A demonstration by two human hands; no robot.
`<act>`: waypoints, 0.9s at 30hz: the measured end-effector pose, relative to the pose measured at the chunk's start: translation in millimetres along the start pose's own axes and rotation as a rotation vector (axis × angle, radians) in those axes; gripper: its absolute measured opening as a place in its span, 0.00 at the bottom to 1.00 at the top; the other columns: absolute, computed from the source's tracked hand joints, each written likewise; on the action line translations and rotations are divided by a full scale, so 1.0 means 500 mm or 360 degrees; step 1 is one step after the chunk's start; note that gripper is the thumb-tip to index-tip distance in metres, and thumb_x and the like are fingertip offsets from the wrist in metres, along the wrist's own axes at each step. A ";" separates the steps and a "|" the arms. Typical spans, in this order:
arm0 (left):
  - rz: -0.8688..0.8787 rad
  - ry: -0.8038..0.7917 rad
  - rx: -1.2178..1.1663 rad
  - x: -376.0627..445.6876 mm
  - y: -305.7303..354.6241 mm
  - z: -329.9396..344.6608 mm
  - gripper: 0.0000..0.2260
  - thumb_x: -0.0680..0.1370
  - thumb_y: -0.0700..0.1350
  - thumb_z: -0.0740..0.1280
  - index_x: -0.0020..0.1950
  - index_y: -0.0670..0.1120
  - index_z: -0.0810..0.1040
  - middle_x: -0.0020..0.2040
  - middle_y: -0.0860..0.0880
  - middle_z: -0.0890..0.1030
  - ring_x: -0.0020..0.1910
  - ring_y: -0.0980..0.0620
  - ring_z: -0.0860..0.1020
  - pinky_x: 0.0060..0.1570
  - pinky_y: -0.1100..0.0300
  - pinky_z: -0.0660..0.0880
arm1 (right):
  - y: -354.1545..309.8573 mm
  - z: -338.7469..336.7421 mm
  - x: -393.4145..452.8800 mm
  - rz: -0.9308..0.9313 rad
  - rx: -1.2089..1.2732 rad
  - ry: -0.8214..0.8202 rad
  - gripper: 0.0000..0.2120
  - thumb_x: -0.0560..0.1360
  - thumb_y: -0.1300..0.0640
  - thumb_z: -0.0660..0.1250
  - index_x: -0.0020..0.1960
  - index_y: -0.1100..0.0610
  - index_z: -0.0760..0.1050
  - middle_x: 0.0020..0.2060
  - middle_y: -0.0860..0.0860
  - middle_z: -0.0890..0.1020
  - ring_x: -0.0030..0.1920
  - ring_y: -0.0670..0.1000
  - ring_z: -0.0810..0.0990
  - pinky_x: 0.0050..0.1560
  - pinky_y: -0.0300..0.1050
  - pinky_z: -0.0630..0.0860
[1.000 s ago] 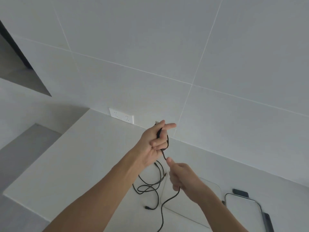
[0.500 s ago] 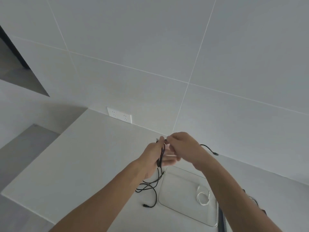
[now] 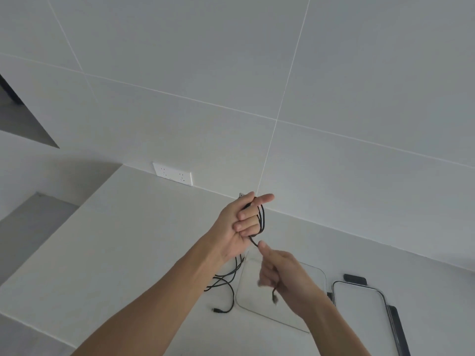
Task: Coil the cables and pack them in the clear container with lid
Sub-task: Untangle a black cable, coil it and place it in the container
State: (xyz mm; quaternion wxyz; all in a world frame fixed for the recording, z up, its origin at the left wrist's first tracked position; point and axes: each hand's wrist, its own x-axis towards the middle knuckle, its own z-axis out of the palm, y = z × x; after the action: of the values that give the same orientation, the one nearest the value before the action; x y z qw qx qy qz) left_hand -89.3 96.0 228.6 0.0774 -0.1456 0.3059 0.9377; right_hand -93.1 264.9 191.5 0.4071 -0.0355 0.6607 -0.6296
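My left hand (image 3: 240, 224) is raised above the counter, fingers closed around several loops of a black cable (image 3: 261, 220). The cable's tail runs down from the loops into my right hand (image 3: 280, 272), which pinches it just below the left hand; the plug end (image 3: 274, 299) dangles under the right hand. A clear container (image 3: 312, 272) sits on the counter beneath my hands, partly hidden by the right forearm. Its lid (image 3: 358, 304) with dark clips lies to the right. More black cables (image 3: 226, 283) lie loose on the counter left of the container.
White counter (image 3: 128, 240) runs along a grey tiled wall. A white double socket (image 3: 172, 173) is set low on the wall at the back left. The counter's left edge drops to a lower grey step (image 3: 30, 219).
My right hand came down from beside the left hand's top to below it, laying another loop of cable around the left fingers. The free tail is much shorter now.
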 end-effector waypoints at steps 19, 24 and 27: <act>-0.0374 -0.0307 0.0017 -0.017 -0.036 -0.016 0.13 0.83 0.47 0.61 0.43 0.42 0.76 0.20 0.54 0.64 0.17 0.57 0.57 0.23 0.62 0.52 | -0.016 -0.042 0.014 -0.0228 0.0443 -0.0163 0.16 0.83 0.51 0.63 0.38 0.55 0.76 0.30 0.48 0.56 0.27 0.47 0.52 0.28 0.42 0.50; -0.0255 0.0266 0.0450 -0.010 -0.041 -0.008 0.14 0.83 0.49 0.65 0.41 0.42 0.79 0.27 0.52 0.61 0.24 0.53 0.66 0.29 0.61 0.67 | -0.017 -0.034 0.014 -0.0341 0.0313 0.0135 0.20 0.84 0.58 0.61 0.34 0.54 0.64 0.32 0.52 0.55 0.29 0.51 0.51 0.29 0.45 0.51; -0.0205 0.0388 0.0616 -0.008 -0.042 -0.008 0.15 0.84 0.50 0.64 0.42 0.42 0.79 0.28 0.51 0.62 0.26 0.51 0.70 0.33 0.61 0.69 | -0.011 -0.039 0.016 -0.0360 0.0244 0.0142 0.17 0.84 0.57 0.63 0.36 0.59 0.68 0.32 0.52 0.55 0.29 0.51 0.51 0.27 0.42 0.53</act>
State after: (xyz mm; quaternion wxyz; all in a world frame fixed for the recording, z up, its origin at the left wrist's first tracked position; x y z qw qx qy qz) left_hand -79.9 110.2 215.4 0.1259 -0.2595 0.4772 0.8301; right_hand -112.5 275.0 190.0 0.3054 -0.0506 0.6198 -0.7211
